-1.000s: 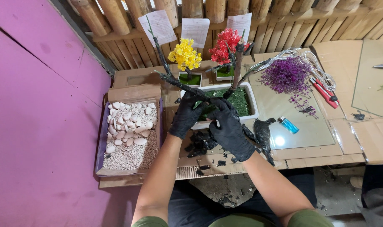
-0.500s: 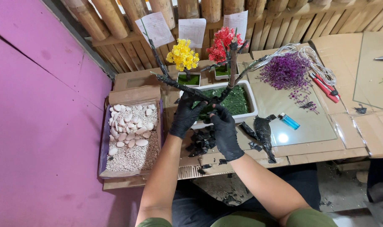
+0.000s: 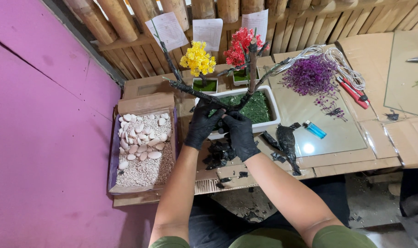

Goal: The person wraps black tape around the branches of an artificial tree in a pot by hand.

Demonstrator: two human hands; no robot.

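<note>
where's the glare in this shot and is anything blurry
Head view: a bright lamp reflection sits on the glass sheet beside the blue lighter; the gloved left hand and right hand on the bare branch look sharp; edges bow slightly from the wide lens.

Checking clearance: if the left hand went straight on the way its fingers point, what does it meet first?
Likely the dark bare branch that the left hand grips; beyond it the small pot of yellow flowers. Depth is unclear from this single view.

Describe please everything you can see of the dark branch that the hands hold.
The dark branch looks like a bare artificial tree: rough, blackish, forked into several leafless limbs. It leans over the white rectangular planter, which holds green moss. The left hand and right hand, both in black gloves, grip its base.
</note>
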